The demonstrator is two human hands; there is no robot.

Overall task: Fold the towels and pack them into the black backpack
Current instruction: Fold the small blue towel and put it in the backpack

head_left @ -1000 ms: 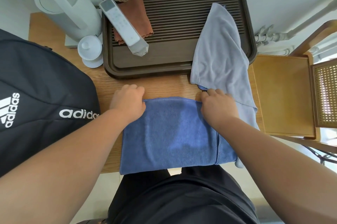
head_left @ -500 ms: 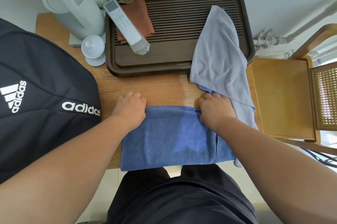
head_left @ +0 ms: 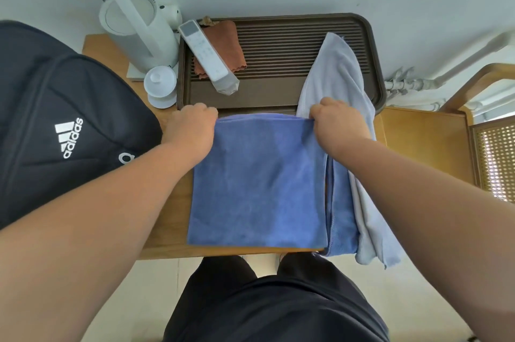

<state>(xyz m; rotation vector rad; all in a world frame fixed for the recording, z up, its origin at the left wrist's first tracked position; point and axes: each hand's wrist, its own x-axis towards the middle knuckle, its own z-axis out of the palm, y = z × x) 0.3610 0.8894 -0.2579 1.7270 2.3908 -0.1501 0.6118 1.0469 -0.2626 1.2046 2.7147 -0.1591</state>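
Observation:
A folded blue towel [head_left: 259, 182] lies on the wooden table [head_left: 167, 235] in front of me. My left hand [head_left: 192, 127] grips its far left corner and my right hand [head_left: 337, 121] grips its far right corner, fingers curled over the far edge. A pale grey towel [head_left: 338, 71] drapes from the dark tray down past the blue towel's right side and over the table's front edge. The black backpack [head_left: 55, 124] lies on the left end of the table, its opening not visible.
A dark slatted tray [head_left: 281, 43] at the back holds a brown cloth [head_left: 225, 43] and a white remote [head_left: 209, 60]. A white kettle [head_left: 139, 32] and small lidded cup [head_left: 160, 85] stand back left. A wooden chair [head_left: 426, 143] is at the right.
Both hands have moved away from me with the blue towel's far edge, which now reaches the tray's front rim. The view has tilted, showing more of the wall.

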